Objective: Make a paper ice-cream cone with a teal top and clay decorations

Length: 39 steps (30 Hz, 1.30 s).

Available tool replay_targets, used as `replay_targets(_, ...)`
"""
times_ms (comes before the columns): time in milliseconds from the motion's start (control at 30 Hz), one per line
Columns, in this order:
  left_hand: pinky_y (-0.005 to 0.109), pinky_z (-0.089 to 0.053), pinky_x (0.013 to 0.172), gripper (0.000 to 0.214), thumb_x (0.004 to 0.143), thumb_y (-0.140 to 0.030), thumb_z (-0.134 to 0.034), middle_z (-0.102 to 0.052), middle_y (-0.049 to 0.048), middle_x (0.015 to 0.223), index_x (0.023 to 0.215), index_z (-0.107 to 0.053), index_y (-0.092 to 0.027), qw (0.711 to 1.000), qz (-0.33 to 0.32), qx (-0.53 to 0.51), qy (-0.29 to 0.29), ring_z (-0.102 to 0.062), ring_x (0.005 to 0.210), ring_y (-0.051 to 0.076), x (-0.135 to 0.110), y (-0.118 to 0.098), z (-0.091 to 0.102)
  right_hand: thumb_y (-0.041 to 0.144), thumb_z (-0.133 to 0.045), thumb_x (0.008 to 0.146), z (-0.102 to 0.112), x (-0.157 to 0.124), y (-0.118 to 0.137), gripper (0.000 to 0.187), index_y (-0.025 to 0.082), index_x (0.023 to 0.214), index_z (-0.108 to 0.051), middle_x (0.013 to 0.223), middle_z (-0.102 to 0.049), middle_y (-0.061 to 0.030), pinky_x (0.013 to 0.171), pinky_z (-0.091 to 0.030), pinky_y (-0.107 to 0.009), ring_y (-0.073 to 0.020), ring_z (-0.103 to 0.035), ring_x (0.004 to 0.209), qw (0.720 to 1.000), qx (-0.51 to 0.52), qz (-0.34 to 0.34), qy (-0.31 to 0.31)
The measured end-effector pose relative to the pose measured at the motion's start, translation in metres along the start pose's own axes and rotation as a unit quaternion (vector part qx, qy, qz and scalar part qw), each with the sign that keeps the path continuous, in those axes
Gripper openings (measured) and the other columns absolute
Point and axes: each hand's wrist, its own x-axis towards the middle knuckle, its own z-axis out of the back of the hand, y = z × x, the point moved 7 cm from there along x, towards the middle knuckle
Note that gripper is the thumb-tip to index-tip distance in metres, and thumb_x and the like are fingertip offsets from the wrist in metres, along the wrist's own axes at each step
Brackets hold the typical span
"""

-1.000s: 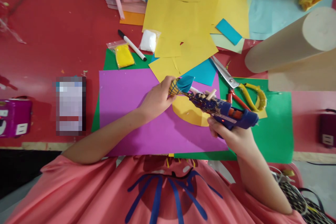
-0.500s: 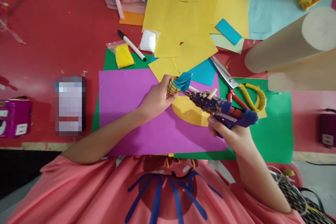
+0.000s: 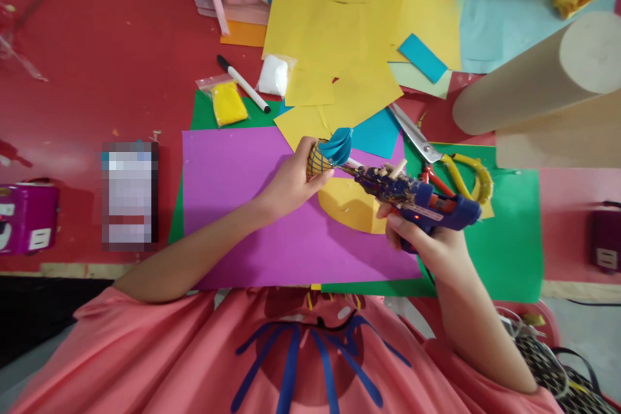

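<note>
Between the thumb and fingers of my left hand is a small paper ice cream cone, yellow with dark crossing lines. A blue swirled top rises from its wide end, tilted to the right. My right hand is wrapped round the grip of a dark blue glue gun, whose small light glows red. The gun's nozzle points left and lies close to the cone's edge; whether it touches I cannot tell. Below them a yellow curved paper piece rests on a purple sheet.
Scissors with yellow handles lie right of the gun, beside red-handled pliers. Yellow sheets, a marker and small bags of yellow and white material lie beyond. A large pale roll stands at right.
The glue gun has drawn slightly right, its nozzle a little away from the cone. My left hand has turned the cone slightly, so the blue top tips more upward.
</note>
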Motion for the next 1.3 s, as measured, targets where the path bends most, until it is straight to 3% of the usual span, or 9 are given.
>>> replay_targets(233,0.026,-0.048,0.072,0.029,0.083,-0.033,-0.061,-0.059,-0.0014,0.086,0.104,-0.044,-0.021,1.000,-0.009,0.007,-0.003,-0.060,0.081,0.014,0.0001,0.0012,-0.0006,0.032,-0.066,0.085,-0.0009,0.0032,-0.0029,0.019,0.018,0.076,-0.059,0.054,-0.059,0.0022,0.046,-0.042,-0.024,-0.0106,-0.053,0.045,1.000,0.020,0.010,0.012)
replay_targets(767,0.023,-0.046,0.067,0.028,0.086,-0.038,-0.063,-0.058,-0.0029,0.083,0.101,-0.047,-0.021,0.998,-0.017,-0.058,0.010,-0.058,0.073,0.011,0.0007,0.0025,-0.0031,0.030,-0.065,0.085,0.0001,0.0041,-0.0022,0.024,0.018,0.066,-0.056,0.050,-0.058,0.0021,0.046,-0.042,-0.024,-0.0102,-0.052,0.045,1.000,0.014,0.015,-0.004)
replay_targets(1100,0.027,-0.050,0.080,0.030,0.085,-0.038,-0.063,-0.062,0.0021,0.096,0.107,-0.052,-0.021,0.996,-0.006,-0.086,0.034,-0.060,0.090,0.015,0.0002,0.0043,-0.0073,0.030,-0.065,0.085,0.0003,0.0041,-0.0007,0.026,0.018,0.065,-0.056,0.050,-0.058,0.0016,0.047,-0.041,-0.025,-0.0108,-0.052,0.045,0.999,0.028,0.018,-0.005)
replay_targets(1300,0.023,-0.049,0.070,0.035,0.082,-0.036,-0.064,-0.060,0.0005,0.096,0.107,-0.044,-0.023,0.989,0.008,-0.145,0.039,-0.059,0.081,0.011,0.0007,0.0025,-0.0091,0.030,-0.067,0.085,0.0005,0.0005,0.0015,0.031,0.018,0.059,-0.056,0.049,-0.056,0.0007,0.050,-0.039,-0.027,-0.0106,-0.051,0.046,0.998,0.053,-0.007,-0.029)
